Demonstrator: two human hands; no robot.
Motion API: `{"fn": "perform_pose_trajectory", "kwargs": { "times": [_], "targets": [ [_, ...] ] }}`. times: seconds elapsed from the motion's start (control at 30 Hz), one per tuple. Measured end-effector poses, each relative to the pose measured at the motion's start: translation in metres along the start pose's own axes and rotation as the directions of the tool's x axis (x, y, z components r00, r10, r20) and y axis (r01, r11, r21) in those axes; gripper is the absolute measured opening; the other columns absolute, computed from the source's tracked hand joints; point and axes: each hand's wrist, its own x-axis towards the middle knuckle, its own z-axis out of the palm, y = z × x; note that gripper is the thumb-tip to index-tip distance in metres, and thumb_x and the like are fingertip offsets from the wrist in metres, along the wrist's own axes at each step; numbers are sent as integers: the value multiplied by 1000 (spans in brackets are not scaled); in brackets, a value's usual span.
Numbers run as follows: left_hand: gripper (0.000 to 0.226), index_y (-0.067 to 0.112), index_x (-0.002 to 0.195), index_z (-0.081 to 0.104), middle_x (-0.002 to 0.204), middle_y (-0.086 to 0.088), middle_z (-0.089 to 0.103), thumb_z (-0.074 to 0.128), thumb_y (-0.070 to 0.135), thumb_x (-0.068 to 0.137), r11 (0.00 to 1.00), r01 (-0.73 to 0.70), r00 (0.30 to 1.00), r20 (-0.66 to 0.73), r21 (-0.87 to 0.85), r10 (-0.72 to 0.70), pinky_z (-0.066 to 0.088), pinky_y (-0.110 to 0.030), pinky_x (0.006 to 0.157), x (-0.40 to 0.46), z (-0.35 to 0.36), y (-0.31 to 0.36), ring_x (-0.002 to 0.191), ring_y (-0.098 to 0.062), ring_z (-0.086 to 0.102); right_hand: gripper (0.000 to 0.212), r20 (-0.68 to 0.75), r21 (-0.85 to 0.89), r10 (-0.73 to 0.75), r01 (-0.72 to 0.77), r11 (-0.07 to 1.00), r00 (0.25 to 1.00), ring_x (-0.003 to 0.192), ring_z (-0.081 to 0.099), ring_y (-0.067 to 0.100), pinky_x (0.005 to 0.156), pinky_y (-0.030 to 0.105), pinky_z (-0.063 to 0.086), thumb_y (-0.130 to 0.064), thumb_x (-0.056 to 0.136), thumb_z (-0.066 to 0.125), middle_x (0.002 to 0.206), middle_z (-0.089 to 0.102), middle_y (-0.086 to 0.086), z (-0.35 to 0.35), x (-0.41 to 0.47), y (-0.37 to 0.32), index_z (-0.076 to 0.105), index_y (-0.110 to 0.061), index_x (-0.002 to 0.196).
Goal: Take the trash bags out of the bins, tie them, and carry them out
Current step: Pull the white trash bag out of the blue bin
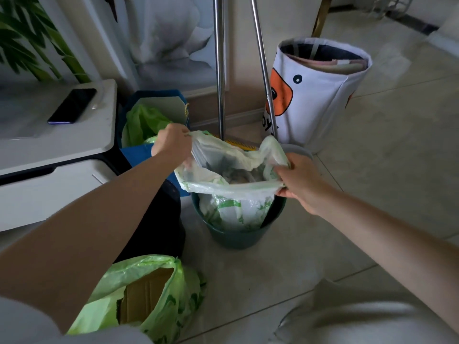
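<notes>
A pale translucent trash bag with green print stands in a round dark green bin on the floor. Its mouth is pulled up above the bin's rim and stretched wide. My left hand pinches the bag's far left edge. My right hand grips the right edge. Crumpled waste shows inside the bag. A second green bag holding cardboard lies on the floor at the lower left. Another green bag sits in a blue container behind my left hand.
A white cabinet with a dark phone on it stands at the left. Two metal poles rise behind the bin, with a yellow broom head at their base. A white fabric basket with an orange face stands at the right. My knee is at bottom right.
</notes>
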Motion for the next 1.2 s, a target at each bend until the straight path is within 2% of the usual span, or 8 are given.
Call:
{"fn": "perform_pose_trajectory", "kwargs": {
  "times": [0.2, 0.3, 0.43, 0.6, 0.7, 0.9, 1.07, 1.2],
  "targets": [
    [25, 13, 103, 69, 82, -7, 65, 50, 11, 87, 949, 17, 984, -162, -316, -72, 46, -30, 68, -11, -52, 23, 77, -27, 57, 11, -106, 99, -127, 138, 986, 986, 89, 67, 36, 80, 52, 58, -21, 91, 61, 101, 67, 21, -14, -7, -46, 65, -17, 81],
    [17, 15, 88, 62, 53, -3, 69, 46, 11, 85, 843, 21, 988, -116, -538, -98, 58, -42, 55, -20, -79, 38, 54, -32, 68, 17, -175, 69, -195, 209, 975, 965, 77, 64, 30, 74, 51, 60, -20, 88, 62, 87, 65, 17, -23, -18, -77, 64, -16, 71],
    [12, 9, 89, 58, 56, -9, 69, 46, 12, 87, 779, -29, 989, -133, -626, -70, 57, -48, 53, -35, -123, 58, 48, -31, 67, 18, -266, 9, -299, 312, 950, 917, 76, 64, 30, 63, 37, 59, -18, 89, 59, 84, 65, 20, -33, -35, -119, 65, -13, 73],
    [22, 3, 105, 55, 66, -9, 66, 39, 9, 90, 766, -84, 983, -179, -638, -42, 54, -44, 56, -64, -171, 81, 39, -20, 61, 20, -341, -8, -391, 413, 910, 855, 91, 67, 39, 76, 52, 58, -17, 88, 55, 98, 69, 27, -45, -62, -160, 67, -2, 91],
    [20, 5, 100, 55, 62, -5, 65, 39, 9, 89, 754, -111, 980, -199, -647, -27, 52, -46, 61, -82, -192, 90, 40, -19, 62, 25, -356, -30, -427, 446, 894, 832, 85, 68, 39, 77, 61, 54, -20, 83, 53, 88, 68, 26, -55, -78, -170, 65, 0, 92],
    [22, 7, 99, 59, 60, -1, 65, 40, 8, 88, 729, -143, 973, -231, -669, -21, 57, -46, 65, -122, -222, 100, 44, -20, 60, 20, -372, 6, -476, 514, 858, 797, 72, 57, 25, 76, 57, 55, -17, 84, 56, 74, 57, 14, -71, -119, -183, 64, 1, 82],
    [20, 3, 95, 60, 53, 0, 64, 41, 5, 89, 718, -167, 965, -260, -676, -20, 44, -17, 38, -164, -236, 101, 35, -11, 57, 27, -388, 37, -479, 533, 845, 787, 71, 52, 22, 74, 54, 56, -15, 87, 57, 77, 52, 12, -85, -156, -183, 59, 11, 94],
    [19, 1, 97, 61, 67, -10, 64, 45, 7, 89, 680, -159, 973, -231, -716, -16, 45, -19, 43, -192, -239, 92, 37, -14, 57, 16, -380, 114, -463, 537, 836, 801, 64, 53, 15, 61, 36, 57, -13, 89, 59, 66, 50, 3, -95, -192, -173, 63, -5, 76]
  ]
}}
